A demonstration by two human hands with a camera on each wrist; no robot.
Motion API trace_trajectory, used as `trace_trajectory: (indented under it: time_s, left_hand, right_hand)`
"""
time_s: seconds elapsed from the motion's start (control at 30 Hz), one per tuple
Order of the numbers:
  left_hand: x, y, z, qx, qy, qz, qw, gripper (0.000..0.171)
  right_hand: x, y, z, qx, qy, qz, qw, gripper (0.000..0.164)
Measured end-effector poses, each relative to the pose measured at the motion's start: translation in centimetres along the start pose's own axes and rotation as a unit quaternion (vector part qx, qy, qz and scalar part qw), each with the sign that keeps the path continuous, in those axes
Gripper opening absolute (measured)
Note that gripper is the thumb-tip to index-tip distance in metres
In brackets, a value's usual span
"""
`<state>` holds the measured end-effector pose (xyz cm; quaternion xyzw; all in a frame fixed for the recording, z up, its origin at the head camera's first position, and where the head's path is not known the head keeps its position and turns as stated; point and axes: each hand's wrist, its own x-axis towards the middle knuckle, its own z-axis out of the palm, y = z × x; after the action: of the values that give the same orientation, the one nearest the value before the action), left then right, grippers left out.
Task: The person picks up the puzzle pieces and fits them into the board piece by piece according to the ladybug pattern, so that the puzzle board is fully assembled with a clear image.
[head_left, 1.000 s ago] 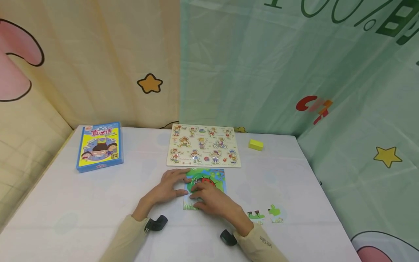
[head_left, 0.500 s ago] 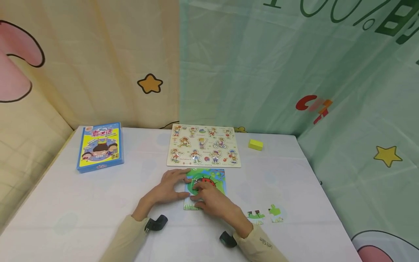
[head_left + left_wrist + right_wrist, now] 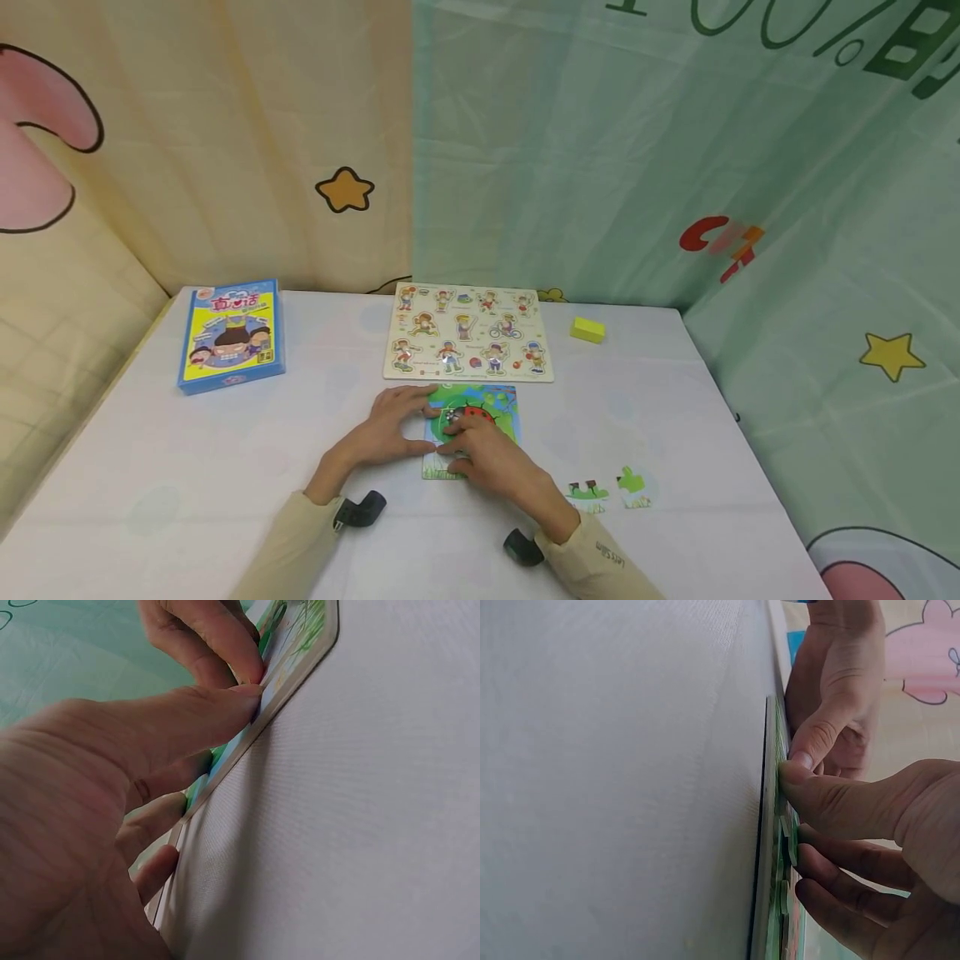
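A ladybug jigsaw puzzle (image 3: 504, 402) lies flat on the white table, its lower right covered by my right hand (image 3: 491, 460). My left hand (image 3: 384, 429) rests along the puzzle's left edge, thumb and fingertips touching the board. Between the thumb and fingers of the right hand, a green puzzle piece (image 3: 793, 841) stands slightly raised and tilted over the board in the right wrist view. Both thumbs meet near the frame's left side in the left wrist view. Two loose puzzle pieces, one with brown shapes (image 3: 587, 492) and one green (image 3: 632, 483), lie to the right.
Just behind the puzzle is a wooden picture board (image 3: 468, 333) with cartoon children. A yellow block (image 3: 587, 330) sits at the back right. At the back left lies a blue and yellow box (image 3: 231, 335). Printed curtains (image 3: 525, 150) rise behind the table (image 3: 315, 342).
My right fingers shift very slightly over the puzzle, and the left thumb has moved a little inward along its edge. The loose pieces lie as before.
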<state>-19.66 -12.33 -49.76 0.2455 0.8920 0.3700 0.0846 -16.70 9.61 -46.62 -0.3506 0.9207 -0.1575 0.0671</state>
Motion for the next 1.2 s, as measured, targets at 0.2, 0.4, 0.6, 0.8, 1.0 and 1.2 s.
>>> trace_trajectory:
  time_s: [0.2, 0.4, 0.6, 0.8, 1.0, 1.2]
  left_hand:
    - [0.16, 0.28, -0.17, 0.000, -0.003, -0.001, 1.0000, 0.030]
    - [0.16, 0.26, -0.45, 0.004, 0.000, 0.000, 1.0000, 0.032]
    - [0.31, 0.38, -0.59, -0.001, -0.004, 0.003, 1.0000, 0.043]
    - [0.47, 0.58, -0.50, 0.000, 0.000, 0.000, 1.0000, 0.046]
    - [0.43, 0.50, -0.40, 0.001, 0.012, -0.001, 0.9999, 0.046]
    - [0.16, 0.24, -0.07, 0.007, 0.003, -0.006, 1.0000, 0.046]
  right_hand:
    - [0.06, 0.16, -0.01, 0.008, 0.008, 0.013, 1.000, 0.029]
    - [0.29, 0.32, -0.17, 0.019, 0.013, 0.006, 1.000, 0.031]
    - [0.33, 0.48, -0.29, 0.034, 0.007, 0.016, 0.999, 0.031]
    - [0.35, 0.49, -0.43, 0.039, 0.005, 0.015, 0.999, 0.032]
    - [0.61, 0.44, -0.43, 0.034, 0.014, 0.012, 0.999, 0.036]
    - [0.23, 0.37, -0.25, 0.045, -0.012, 0.006, 0.999, 0.035]
